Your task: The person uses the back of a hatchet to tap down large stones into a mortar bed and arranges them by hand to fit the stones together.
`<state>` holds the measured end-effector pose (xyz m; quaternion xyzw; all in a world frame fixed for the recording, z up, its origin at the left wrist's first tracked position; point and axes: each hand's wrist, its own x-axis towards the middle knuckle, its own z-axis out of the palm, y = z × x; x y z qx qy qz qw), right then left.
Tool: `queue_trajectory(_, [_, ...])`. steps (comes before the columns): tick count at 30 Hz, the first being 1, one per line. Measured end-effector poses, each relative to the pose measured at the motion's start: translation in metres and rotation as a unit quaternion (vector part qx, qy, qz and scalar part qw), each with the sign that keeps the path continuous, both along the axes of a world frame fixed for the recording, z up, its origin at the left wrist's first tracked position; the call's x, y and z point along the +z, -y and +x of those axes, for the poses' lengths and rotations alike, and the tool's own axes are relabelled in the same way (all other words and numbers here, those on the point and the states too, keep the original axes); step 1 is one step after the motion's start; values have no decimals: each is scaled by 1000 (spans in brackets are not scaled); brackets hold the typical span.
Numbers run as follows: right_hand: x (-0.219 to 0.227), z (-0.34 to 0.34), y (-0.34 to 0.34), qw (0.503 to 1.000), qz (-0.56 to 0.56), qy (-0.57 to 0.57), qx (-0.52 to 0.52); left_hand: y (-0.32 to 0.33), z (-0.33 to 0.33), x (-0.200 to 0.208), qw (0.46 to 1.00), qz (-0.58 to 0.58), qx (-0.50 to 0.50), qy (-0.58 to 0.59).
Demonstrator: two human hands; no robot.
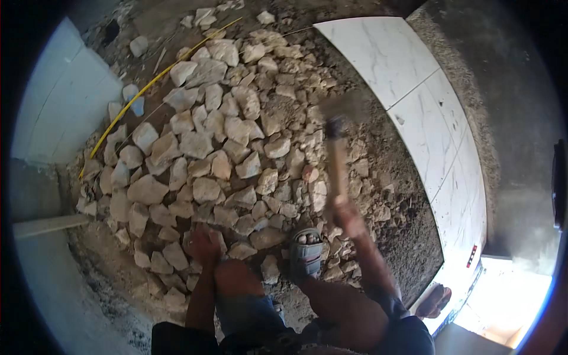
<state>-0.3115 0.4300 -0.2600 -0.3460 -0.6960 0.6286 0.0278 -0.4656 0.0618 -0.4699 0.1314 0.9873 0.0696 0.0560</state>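
Note:
My right hand (347, 216) is closed round the wooden handle of a hammer (338, 160), which stands up and away from me over the stones. Its dark head is smeared by motion. In front of my bent left knee, my left hand (205, 244) curls over a pale stone (222, 241); its fingertips are partly hidden. Rough, broken stones (195, 145) are laid close together across the ground, larger on the left and smaller towards the right. My sandalled foot (306, 251) rests among them, between the two hands.
White marbled tiles (429, 112) run along the right side beside dark loose soil (408, 216). A curved yellow strip (157, 78) lies at the far left. A pale pipe (53, 225) juts from the left wall (65, 97). Bright light enters at the lower right.

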Motion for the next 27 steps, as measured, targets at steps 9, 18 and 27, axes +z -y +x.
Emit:
queue_trajectory(9, [62, -91, -47, 866, 259, -425, -58, -13, -4, 25, 1000, -30, -1, 6])
queue_trajectory(18, [-54, -8, 19, 949, 115, 222, 193, -6, -5, 29, 998, 19, 18, 61])
queue_trajectory(27, [115, -100, -16, 864, 112, -486, -75, -13, -4, 26, 1000, 22, 15, 0])
